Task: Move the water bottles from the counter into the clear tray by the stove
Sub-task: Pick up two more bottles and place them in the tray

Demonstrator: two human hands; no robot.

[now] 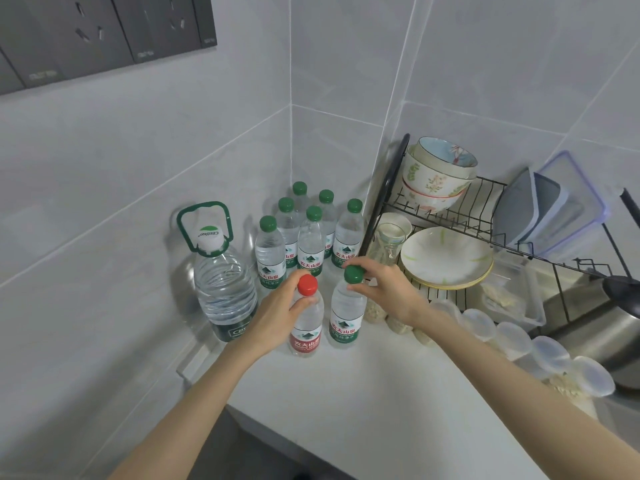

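Observation:
Two small water bottles stand side by side on the white counter (363, 393). My left hand (277, 317) grips the red-capped bottle (306, 336) around its neck and shoulder. My right hand (384, 289) pinches the green-capped bottle (346, 323) just under its cap. Behind them, in the corner, several more green-capped bottles (310, 244) stand in a cluster. A large handled water jug (223, 289) stands at their left. No stove shows in this view, and I cannot tell a clear tray apart from the other plastic ware.
A black wire dish rack (485, 216) at the right holds stacked bowls (438, 174), a white plate (446, 256), a glass carafe (386, 244) and plastic lids (550, 206). A row of clear lidded containers (519, 344) lines the counter's right side beside a steel pot (595, 330).

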